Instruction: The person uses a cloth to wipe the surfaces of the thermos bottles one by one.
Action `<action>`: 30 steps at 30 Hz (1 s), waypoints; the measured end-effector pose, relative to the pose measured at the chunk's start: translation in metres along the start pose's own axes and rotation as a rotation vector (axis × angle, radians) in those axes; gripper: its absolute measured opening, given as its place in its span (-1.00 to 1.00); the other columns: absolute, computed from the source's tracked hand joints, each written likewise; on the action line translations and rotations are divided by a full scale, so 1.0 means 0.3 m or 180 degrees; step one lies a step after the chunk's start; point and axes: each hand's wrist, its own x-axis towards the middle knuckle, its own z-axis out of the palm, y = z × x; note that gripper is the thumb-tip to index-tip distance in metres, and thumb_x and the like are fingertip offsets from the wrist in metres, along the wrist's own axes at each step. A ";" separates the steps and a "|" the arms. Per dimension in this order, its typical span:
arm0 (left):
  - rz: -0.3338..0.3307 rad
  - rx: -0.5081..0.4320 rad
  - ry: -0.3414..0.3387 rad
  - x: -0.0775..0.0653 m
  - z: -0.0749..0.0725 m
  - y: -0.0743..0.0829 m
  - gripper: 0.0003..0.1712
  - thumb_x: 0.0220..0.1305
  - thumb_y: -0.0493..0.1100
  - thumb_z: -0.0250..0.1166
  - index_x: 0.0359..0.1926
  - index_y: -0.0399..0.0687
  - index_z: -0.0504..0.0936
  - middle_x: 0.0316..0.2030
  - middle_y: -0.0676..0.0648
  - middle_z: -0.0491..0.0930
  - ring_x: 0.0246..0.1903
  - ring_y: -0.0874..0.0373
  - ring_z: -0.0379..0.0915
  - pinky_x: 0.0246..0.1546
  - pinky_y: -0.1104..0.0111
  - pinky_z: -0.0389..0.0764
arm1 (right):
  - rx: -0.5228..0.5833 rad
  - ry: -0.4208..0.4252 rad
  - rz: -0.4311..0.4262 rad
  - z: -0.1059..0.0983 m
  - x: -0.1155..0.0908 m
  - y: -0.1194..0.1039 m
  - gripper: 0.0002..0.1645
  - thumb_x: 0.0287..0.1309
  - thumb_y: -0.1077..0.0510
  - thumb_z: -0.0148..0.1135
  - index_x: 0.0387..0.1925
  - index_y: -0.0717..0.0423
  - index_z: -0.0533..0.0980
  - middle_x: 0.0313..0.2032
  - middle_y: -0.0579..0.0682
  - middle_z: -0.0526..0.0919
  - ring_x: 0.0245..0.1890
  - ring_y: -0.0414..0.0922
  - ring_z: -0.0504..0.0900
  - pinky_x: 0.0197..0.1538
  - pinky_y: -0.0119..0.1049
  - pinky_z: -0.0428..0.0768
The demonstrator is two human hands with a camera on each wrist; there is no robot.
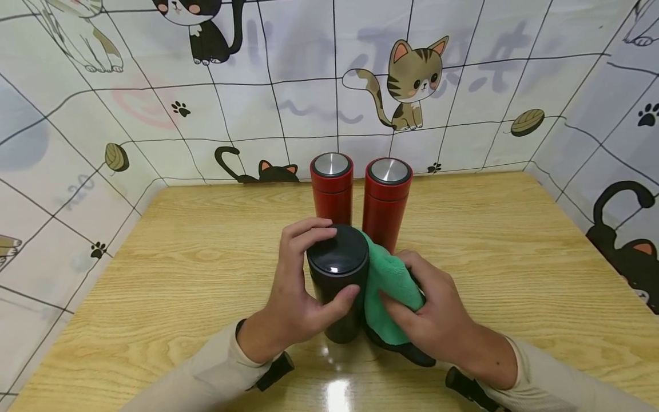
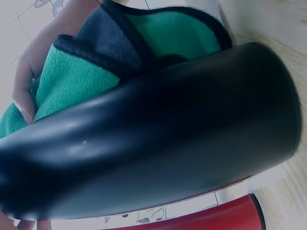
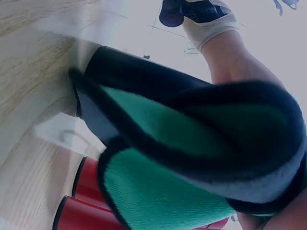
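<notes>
A black thermos point(image 1: 337, 280) stands upright on the wooden table, its lid glossy. My left hand point(image 1: 304, 286) grips it near the top, thumb on the near side and fingers around the far left of the lid. On its right side, my right hand point(image 1: 437, 312) holds a bunched green cloth point(image 1: 388, 286) with dark grey backing and black edging against the thermos wall. In the left wrist view the thermos point(image 2: 158, 129) fills the middle, with the cloth point(image 2: 79, 81) lying along it. The right wrist view has folds of the cloth point(image 3: 168, 187) covering much of the thermos.
Two red thermoses, one on the left point(image 1: 332, 186) and one on the right point(image 1: 388, 200), stand close behind the black one, with silver-topped lids. A white cat-patterned backdrop point(image 1: 309, 109) borders the wooden table point(image 1: 216, 252) at the back and sides.
</notes>
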 end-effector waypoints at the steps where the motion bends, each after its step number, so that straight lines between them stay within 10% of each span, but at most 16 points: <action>1: -0.0016 -0.0004 0.0011 0.001 0.000 -0.001 -0.23 0.31 0.19 0.24 0.18 -0.41 0.33 0.16 -0.36 0.32 0.19 -0.14 0.29 0.24 0.21 0.42 | 0.0014 0.0039 -0.0049 0.001 0.001 0.001 -0.49 -0.09 0.58 0.28 -0.03 0.28 0.48 -0.18 0.03 0.64 -0.22 -0.25 0.60 -0.04 -0.50 0.58; 10: -0.0825 -0.0773 -0.0364 0.003 -0.002 0.003 -0.06 0.22 0.22 0.36 0.44 -0.10 0.17 0.17 -0.20 0.45 0.18 -0.02 0.43 0.27 0.19 0.45 | -0.0028 -0.0014 -0.0032 0.001 0.000 0.001 -0.51 -0.09 0.57 0.28 -0.05 0.25 0.48 -0.21 -0.01 0.63 -0.27 -0.27 0.57 -0.10 -0.49 0.58; 16: -0.1301 -0.1117 -0.0530 0.008 -0.008 0.008 -0.11 0.07 -0.18 0.54 0.35 -0.04 0.25 0.18 -0.09 0.48 0.16 0.03 0.48 0.25 0.16 0.51 | -0.0019 0.0111 -0.0053 0.003 -0.001 -0.002 -0.49 -0.11 0.59 0.28 -0.05 0.29 0.47 -0.21 0.01 0.62 -0.26 -0.25 0.57 -0.10 -0.48 0.59; 20: -0.1421 -0.1134 -0.0586 0.009 -0.008 0.010 -0.09 0.00 -0.34 0.54 0.32 -0.06 0.25 0.19 -0.05 0.48 0.17 0.06 0.47 0.25 0.17 0.51 | -0.0011 0.0150 -0.0046 0.003 0.003 -0.006 -0.51 -0.10 0.60 0.28 -0.07 0.29 0.46 -0.23 0.00 0.61 -0.28 -0.26 0.56 -0.13 -0.47 0.58; 27: -0.1279 -0.1119 -0.0769 -0.018 -0.025 0.002 -0.17 0.30 0.17 0.30 0.42 0.06 0.13 0.25 -0.05 0.41 0.23 0.04 0.39 0.32 0.14 0.41 | -0.0194 0.0096 0.0089 0.008 0.001 -0.001 -0.50 -0.06 0.54 0.28 -0.03 0.20 0.49 -0.23 -0.01 0.64 -0.28 -0.28 0.58 -0.16 -0.50 0.59; 30: -0.1169 -0.1067 -0.1029 -0.034 -0.043 0.000 -0.15 0.31 0.07 0.23 0.47 0.08 0.02 0.31 -0.05 0.35 0.32 0.02 0.28 0.40 0.09 0.30 | -0.0224 0.0146 0.0111 0.009 0.001 -0.003 -0.47 -0.06 0.54 0.30 0.00 0.20 0.49 -0.22 -0.01 0.64 -0.27 -0.27 0.58 -0.16 -0.50 0.59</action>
